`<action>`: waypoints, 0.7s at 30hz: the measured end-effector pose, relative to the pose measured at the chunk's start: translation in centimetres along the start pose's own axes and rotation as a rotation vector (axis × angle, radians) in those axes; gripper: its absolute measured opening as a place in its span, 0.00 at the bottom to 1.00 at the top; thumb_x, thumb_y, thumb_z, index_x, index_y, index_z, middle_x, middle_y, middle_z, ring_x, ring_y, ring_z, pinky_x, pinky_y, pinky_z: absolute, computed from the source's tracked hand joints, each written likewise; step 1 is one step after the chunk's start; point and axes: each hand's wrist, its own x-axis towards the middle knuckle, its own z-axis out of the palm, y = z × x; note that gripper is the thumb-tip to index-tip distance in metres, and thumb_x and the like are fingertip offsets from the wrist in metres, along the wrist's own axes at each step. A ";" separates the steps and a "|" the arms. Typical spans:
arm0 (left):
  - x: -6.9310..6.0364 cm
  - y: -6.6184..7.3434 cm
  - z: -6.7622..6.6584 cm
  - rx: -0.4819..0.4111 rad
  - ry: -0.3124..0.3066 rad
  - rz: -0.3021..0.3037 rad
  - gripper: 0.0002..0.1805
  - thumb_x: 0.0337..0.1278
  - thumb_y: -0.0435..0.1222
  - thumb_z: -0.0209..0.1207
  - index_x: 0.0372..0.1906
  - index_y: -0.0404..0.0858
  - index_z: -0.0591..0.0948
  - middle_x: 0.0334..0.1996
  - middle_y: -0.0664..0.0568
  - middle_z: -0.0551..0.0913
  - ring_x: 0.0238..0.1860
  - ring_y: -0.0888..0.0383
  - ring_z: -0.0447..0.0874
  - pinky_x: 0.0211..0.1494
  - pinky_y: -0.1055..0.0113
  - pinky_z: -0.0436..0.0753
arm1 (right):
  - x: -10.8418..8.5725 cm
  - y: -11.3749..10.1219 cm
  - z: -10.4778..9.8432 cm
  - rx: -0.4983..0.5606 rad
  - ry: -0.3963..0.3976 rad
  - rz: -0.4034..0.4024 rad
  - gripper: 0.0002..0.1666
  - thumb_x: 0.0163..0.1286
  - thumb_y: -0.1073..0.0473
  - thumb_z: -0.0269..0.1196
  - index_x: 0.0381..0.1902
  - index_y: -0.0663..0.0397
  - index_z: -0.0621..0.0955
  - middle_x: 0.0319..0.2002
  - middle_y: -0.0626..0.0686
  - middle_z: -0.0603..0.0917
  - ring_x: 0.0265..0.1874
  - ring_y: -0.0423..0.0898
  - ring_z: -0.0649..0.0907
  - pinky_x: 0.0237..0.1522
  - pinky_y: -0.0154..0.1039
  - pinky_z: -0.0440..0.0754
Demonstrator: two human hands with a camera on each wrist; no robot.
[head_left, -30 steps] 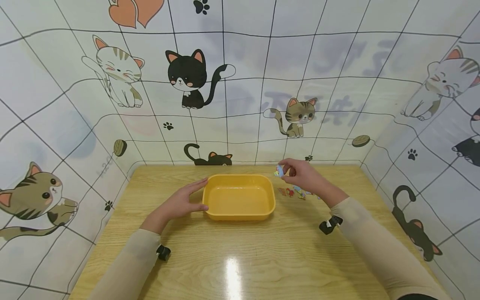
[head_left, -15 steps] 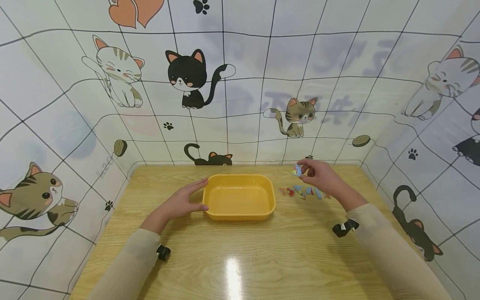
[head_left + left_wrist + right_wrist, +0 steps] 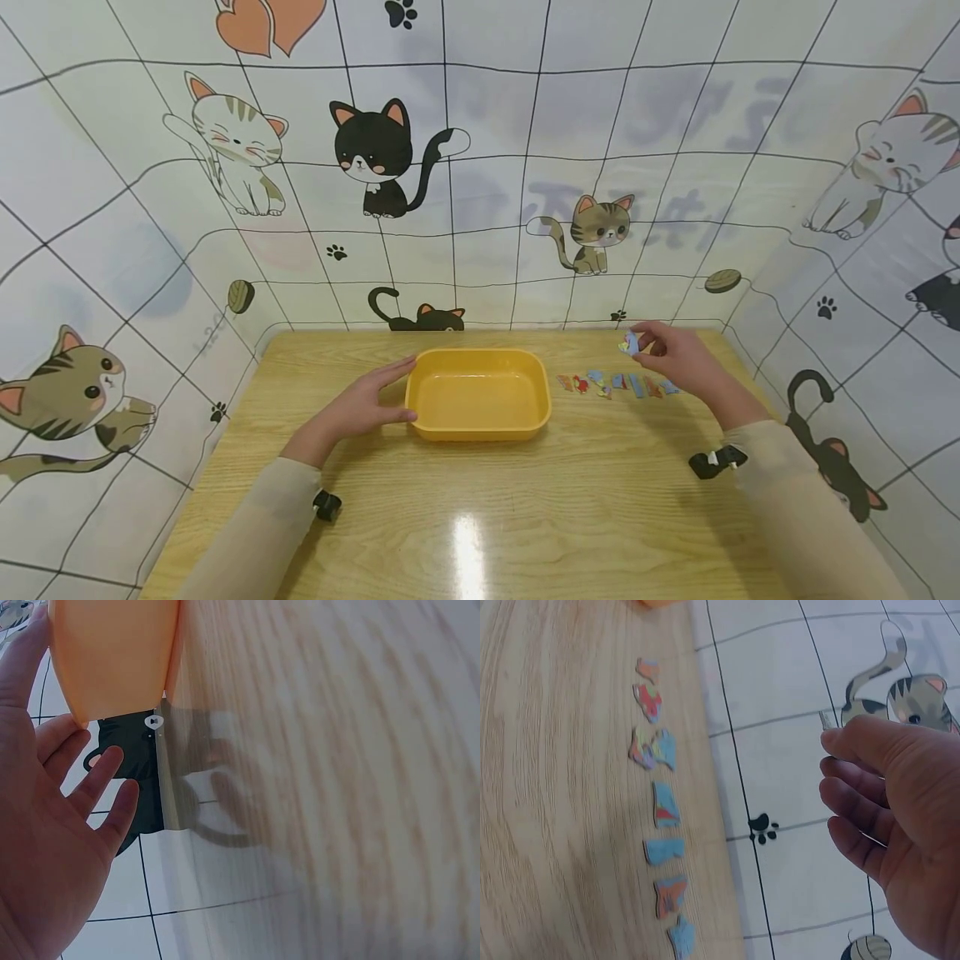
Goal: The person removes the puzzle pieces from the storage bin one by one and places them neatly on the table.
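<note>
A yellow plastic tray (image 3: pixel 480 435) stands on the wooden table. My left hand (image 3: pixel 367 402) rests against its left end, thumb and fingers spread and nearly straight. In the left wrist view, the fingers lie along the tray's orange-looking wall (image 3: pixel 116 664). Between thumb and fingers, my right hand (image 3: pixel 681 357) pinches a small light-blue puzzle piece (image 3: pixel 628 342), raised above the back right of the table. Only a thin edge of that piece (image 3: pixel 826 720) shows in the right wrist view. Several colourful puzzle pieces lie in a row, among them a blue one (image 3: pixel 664 851) and an orange one (image 3: pixel 670 896).
The row of pieces runs rightward from beside the tray. Behind the table (image 3: pixel 480 517) rises a white wall covering (image 3: pixel 495 192) with a grid and cartoon cats, close to the table's back edge. A bright light reflection lies on the front of the tabletop.
My right hand has moved to the right with the puzzle piece, from near the tray to above the row's right part, uncovering more pieces. My left hand has stayed at the tray.
</note>
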 end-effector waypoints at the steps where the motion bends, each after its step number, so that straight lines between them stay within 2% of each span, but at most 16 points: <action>1: 0.0 0.0 0.0 0.001 0.000 -0.001 0.55 0.63 0.54 0.79 0.89 0.45 0.65 0.89 0.52 0.59 0.87 0.40 0.55 0.85 0.32 0.57 | -0.2 0.4 -0.2 -0.009 0.003 -0.002 0.29 0.79 0.61 0.71 0.73 0.64 0.79 0.48 0.57 0.89 0.37 0.47 0.84 0.37 0.46 0.82; 11: 0.0 0.0 0.0 -0.003 0.001 0.002 0.56 0.62 0.56 0.79 0.89 0.46 0.65 0.89 0.54 0.59 0.87 0.40 0.56 0.85 0.31 0.57 | -1.8 3.7 -1.7 -0.057 0.014 0.029 0.28 0.78 0.60 0.73 0.69 0.68 0.81 0.45 0.57 0.90 0.38 0.48 0.86 0.36 0.44 0.83; 17: -0.1 0.2 0.0 -0.005 0.004 0.003 0.55 0.63 0.54 0.79 0.88 0.44 0.65 0.89 0.52 0.59 0.87 0.38 0.56 0.84 0.29 0.57 | -2.3 5.5 -2.0 -0.024 -0.014 0.072 0.29 0.77 0.63 0.73 0.69 0.72 0.79 0.45 0.59 0.90 0.40 0.51 0.86 0.38 0.46 0.84; 21: -0.1 0.3 0.0 -0.007 0.006 0.001 0.55 0.63 0.55 0.79 0.88 0.44 0.65 0.89 0.51 0.60 0.87 0.38 0.56 0.85 0.30 0.57 | -2.8 6.6 -2.2 -0.022 -0.030 0.090 0.29 0.77 0.62 0.73 0.69 0.73 0.79 0.45 0.60 0.90 0.42 0.53 0.86 0.39 0.45 0.84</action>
